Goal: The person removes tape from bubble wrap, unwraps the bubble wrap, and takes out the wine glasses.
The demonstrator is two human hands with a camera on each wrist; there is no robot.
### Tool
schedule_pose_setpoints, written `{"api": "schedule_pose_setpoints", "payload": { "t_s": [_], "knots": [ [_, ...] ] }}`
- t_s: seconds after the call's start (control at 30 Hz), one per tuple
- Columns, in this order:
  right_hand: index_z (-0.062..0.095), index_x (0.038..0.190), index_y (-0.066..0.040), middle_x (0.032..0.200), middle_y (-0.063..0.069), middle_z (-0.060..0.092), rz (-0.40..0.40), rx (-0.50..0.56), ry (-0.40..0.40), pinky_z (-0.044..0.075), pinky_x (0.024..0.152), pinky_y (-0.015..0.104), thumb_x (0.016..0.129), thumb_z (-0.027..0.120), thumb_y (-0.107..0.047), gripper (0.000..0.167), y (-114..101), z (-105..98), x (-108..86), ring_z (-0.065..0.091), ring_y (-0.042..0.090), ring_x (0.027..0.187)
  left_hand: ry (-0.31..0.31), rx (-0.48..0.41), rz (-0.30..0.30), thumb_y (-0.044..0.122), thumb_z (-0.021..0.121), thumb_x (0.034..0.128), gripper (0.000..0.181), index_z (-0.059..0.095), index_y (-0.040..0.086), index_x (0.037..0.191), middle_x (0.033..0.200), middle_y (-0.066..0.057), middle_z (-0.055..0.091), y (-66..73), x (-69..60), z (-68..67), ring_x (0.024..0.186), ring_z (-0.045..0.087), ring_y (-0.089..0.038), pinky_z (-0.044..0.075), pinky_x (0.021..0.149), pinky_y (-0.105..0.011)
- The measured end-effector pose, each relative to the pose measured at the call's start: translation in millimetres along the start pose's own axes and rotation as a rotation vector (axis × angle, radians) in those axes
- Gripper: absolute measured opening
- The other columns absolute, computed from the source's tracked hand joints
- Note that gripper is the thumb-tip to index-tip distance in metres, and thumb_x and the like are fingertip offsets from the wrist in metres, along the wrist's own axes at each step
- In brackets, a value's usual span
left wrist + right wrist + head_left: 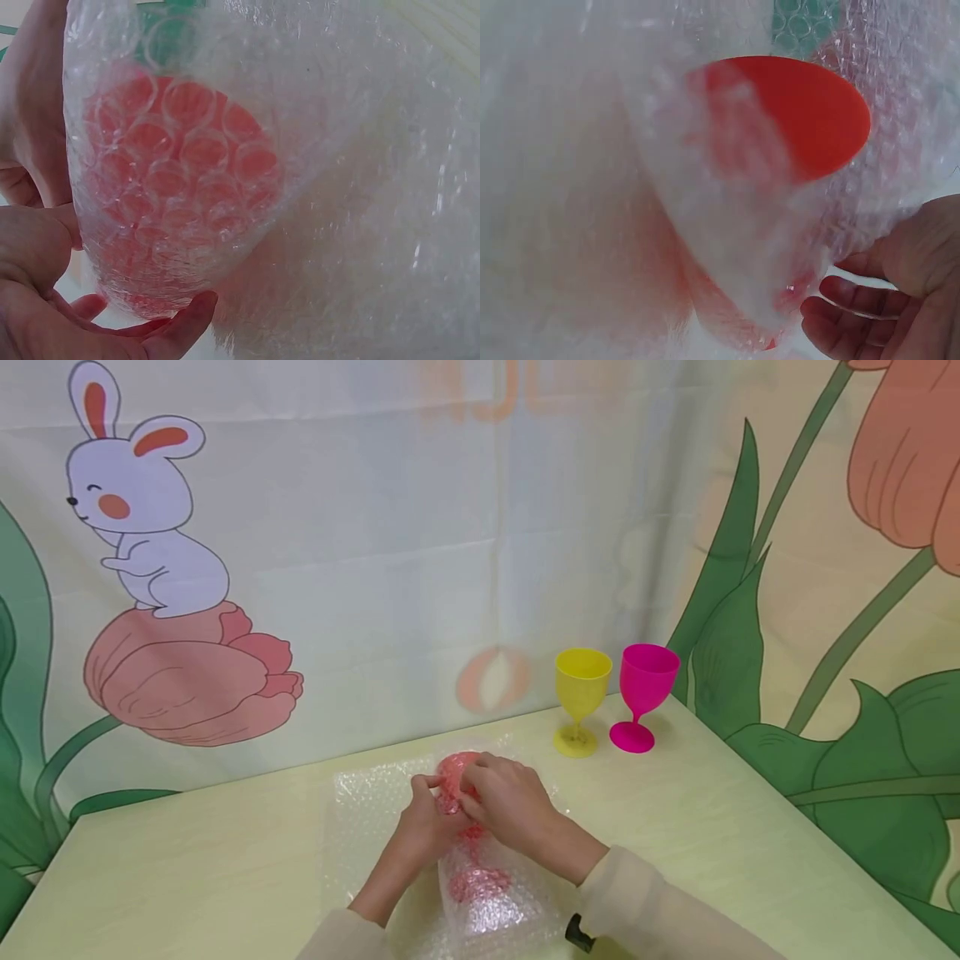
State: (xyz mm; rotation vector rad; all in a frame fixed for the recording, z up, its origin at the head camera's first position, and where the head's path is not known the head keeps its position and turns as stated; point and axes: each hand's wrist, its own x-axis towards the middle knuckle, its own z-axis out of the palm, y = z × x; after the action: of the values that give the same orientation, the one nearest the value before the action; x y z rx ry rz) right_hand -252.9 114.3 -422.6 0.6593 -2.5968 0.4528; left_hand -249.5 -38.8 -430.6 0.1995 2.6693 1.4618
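Observation:
A red goblet [453,768] lies wrapped in clear bubble wrap [375,802], its cup end pointing toward the wall. Through the film its foot shows nearer to me, and in the right wrist view the flat red foot [821,116] is partly uncovered. My left hand [427,822] grips the wrapped cup from the left, thumb up along its side; its fingers [180,330] curl against the film in the left wrist view. At the cup's right, my right hand [513,797] pinches the wrap near the rim with bent fingers. Its fingertips are partly hidden.
A yellow goblet [582,681] and a magenta goblet [648,681] stand upright side by side at the table's back right. The pale table [225,860] meets a printed cloth backdrop [375,610] behind. A small black object [579,933] shows beside the right sleeve.

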Motion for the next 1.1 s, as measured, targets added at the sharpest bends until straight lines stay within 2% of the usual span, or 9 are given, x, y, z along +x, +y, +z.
{"api": "schedule_pose_setpoints", "payload": {
  "t_s": [0.17,0.43,0.57,0.7,0.87,1.1],
  "knots": [
    [0.06,0.074,-0.011,0.075,-0.002,0.052,0.075,0.051,-0.031,0.046,0.063,0.025,0.091,0.078,-0.013,0.025,-6.0,-1.7,2.9,0.05,0.014,0.066,0.011,0.008,-0.005,0.031,0.081,0.0872,0.078,0.033,-0.001,0.139,0.128,-0.031,0.06,0.4,-0.1,0.2,0.113,0.064,-0.042,0.055,0.094,-0.051],
    [0.062,0.068,-0.01,0.071,-0.001,0.052,0.119,0.095,-0.038,0.043,0.058,0.023,0.089,0.077,-0.004,0.027,-8.1,-2.3,5.2,0.048,0.013,0.064,0.02,0.01,0.001,0.029,0.08,0.0879,0.075,0.034,-0.002,0.139,0.126,-0.034,0.06,0.8,-0.7,1.6,0.107,0.064,-0.04,0.054,0.091,-0.052],
    [0.057,0.061,-0.011,0.067,-0.001,0.049,0.139,0.137,-0.041,0.041,0.055,0.024,0.089,0.074,-0.001,0.034,-6.6,-3.5,6.4,0.045,0.013,0.062,0.022,0.015,0.004,0.029,0.08,0.0883,0.075,0.034,-0.003,0.139,0.124,-0.034,0.06,1.2,-1.7,0.7,0.105,0.063,-0.039,0.054,0.089,-0.051],
    [0.053,0.056,-0.012,0.061,-0.001,0.046,0.213,0.222,-0.064,0.037,0.053,0.023,0.088,0.07,0.0,0.038,-4.8,-6.1,8.2,0.043,0.013,0.059,0.025,0.02,-0.004,0.029,0.08,0.0884,0.075,0.034,-0.003,0.138,0.125,-0.034,0.06,2.6,-2.1,-0.1,0.105,0.062,-0.038,0.054,0.09,-0.051],
    [0.051,0.053,-0.011,0.054,-0.001,0.043,0.312,0.319,-0.108,0.032,0.048,0.021,0.089,0.065,0.001,0.04,-3.1,-9.1,9.4,0.042,0.011,0.055,0.029,0.014,-0.012,0.028,0.08,0.0882,0.074,0.035,-0.002,0.138,0.127,-0.033,0.059,2.2,-1.3,2.2,0.108,0.063,-0.038,0.054,0.092,-0.051],
    [0.05,0.057,-0.011,0.054,-0.001,0.042,0.344,0.365,-0.144,0.031,0.044,0.02,0.094,0.064,-0.003,0.041,0.8,-10.4,7.4,0.04,0.01,0.05,0.031,0.003,-0.006,0.024,0.08,0.0888,0.073,0.034,-0.003,0.138,0.129,-0.033,0.058,1.6,-0.8,4.5,0.111,0.063,-0.039,0.054,0.093,-0.052]
  ]
}}
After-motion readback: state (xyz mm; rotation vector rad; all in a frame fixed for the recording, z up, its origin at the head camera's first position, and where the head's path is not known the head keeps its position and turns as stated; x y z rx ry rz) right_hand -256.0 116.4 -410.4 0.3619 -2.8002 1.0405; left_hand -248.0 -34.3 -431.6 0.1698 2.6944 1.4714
